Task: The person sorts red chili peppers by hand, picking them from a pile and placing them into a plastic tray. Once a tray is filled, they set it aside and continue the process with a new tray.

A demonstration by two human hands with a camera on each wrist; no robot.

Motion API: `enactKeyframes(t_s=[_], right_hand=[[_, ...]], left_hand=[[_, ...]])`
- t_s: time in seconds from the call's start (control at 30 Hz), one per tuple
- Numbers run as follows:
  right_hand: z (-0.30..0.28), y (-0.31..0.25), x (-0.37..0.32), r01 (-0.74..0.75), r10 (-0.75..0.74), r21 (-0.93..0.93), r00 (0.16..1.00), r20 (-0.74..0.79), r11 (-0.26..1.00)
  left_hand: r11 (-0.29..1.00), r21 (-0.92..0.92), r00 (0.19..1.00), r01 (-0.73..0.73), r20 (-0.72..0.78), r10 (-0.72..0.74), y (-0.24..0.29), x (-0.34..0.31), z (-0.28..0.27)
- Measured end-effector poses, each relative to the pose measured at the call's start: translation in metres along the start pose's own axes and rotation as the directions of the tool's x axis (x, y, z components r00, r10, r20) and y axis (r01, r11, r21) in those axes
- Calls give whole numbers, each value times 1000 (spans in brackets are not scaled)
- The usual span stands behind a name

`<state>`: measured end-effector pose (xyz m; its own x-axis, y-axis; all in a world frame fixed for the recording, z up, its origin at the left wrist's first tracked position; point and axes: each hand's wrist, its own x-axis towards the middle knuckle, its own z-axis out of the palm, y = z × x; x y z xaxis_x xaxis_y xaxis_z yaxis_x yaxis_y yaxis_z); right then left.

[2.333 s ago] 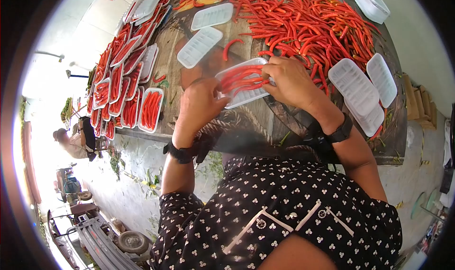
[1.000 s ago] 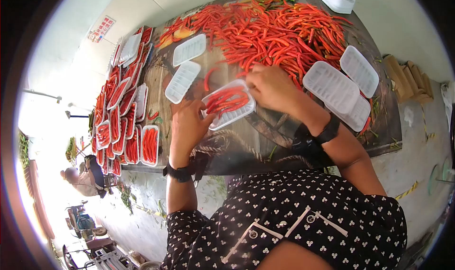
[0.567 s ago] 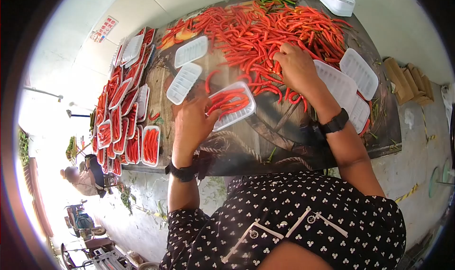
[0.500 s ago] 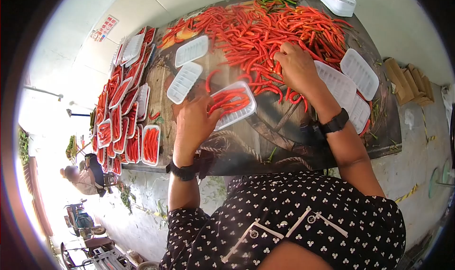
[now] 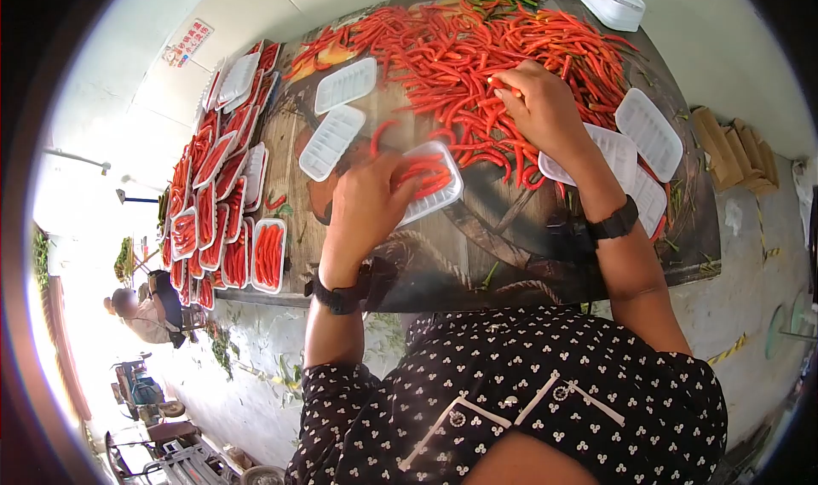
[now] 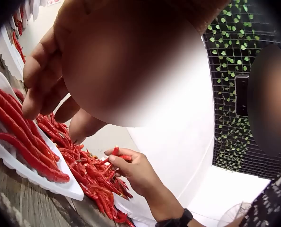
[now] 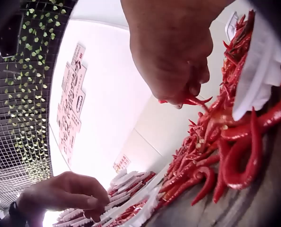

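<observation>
A white ribbed foam tray (image 5: 426, 207) sits on the table in front of me with several red chili peppers (image 5: 433, 178) lying lengthwise in it. My left hand (image 5: 368, 206) hovers over the tray's left end, fingers loosely bent; in the left wrist view they hang beside the peppers without gripping any. Farther right, my right hand (image 5: 544, 110) is raised over the near edge of the big chili pile (image 5: 477, 51). Between thumb and fingers it pinches red chilies, whose ends show in the left wrist view as a small chili bunch (image 6: 118, 154).
Two bare trays, a far tray (image 5: 345, 85) and a nearer tray (image 5: 332, 143), lie left of the pile. More white trays (image 5: 650, 134) lie at the right, partly under my forearm. Stacked filled trays (image 5: 269, 255) line the table's left edge. A tray stack (image 5: 612, 1) stands at the back right.
My right hand has gone from the tray to the pile and now lifts chilies slightly off it. The left hand has slid right over the tray's end.
</observation>
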<state>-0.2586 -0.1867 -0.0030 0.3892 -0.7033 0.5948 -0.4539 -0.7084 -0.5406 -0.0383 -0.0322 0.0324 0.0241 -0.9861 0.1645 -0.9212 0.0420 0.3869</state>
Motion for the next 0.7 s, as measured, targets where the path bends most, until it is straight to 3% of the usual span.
enactKeyframes(t_s=[0.1,0.17,0.23,0.3,0.37,0.5,0.57,0.6,0.67,0.7], right_hand=[[-2,-16,-2,64,-67,58,997,42,996],[-1,-26,-6,166,-181,103,971,159,981],[2,-39,-12,160,-186,139,962,201,977],[4,-50,-15,234,-223,15,904,364,972],[11,-55,-19,232,-186,-56,883,431,971],[18,-61,-24,253,-211,-27,859,467,967],[17,-66,-25,253,-221,-1,847,484,967],[16,-67,-25,241,-222,24,847,483,970],[16,-69,-25,227,-223,51,847,483,973],[16,-70,-25,214,-216,62,835,507,975]], left_hand=[[990,-107,992,-95,-93,85,9,11,5],[939,-316,976,-136,-204,73,22,18,6],[928,-326,963,-181,-249,101,26,23,12],[915,-334,949,-226,-289,129,25,25,14],[914,-223,921,-340,-278,274,22,24,14],[930,-214,939,-300,-240,248,20,8,9],[936,-311,973,-167,-207,105,19,-3,5],[937,-308,973,-164,-207,102,13,-8,3],[930,-366,989,22,-126,-73,-3,-18,4],[931,-365,989,25,-126,-76,-4,-21,5]])
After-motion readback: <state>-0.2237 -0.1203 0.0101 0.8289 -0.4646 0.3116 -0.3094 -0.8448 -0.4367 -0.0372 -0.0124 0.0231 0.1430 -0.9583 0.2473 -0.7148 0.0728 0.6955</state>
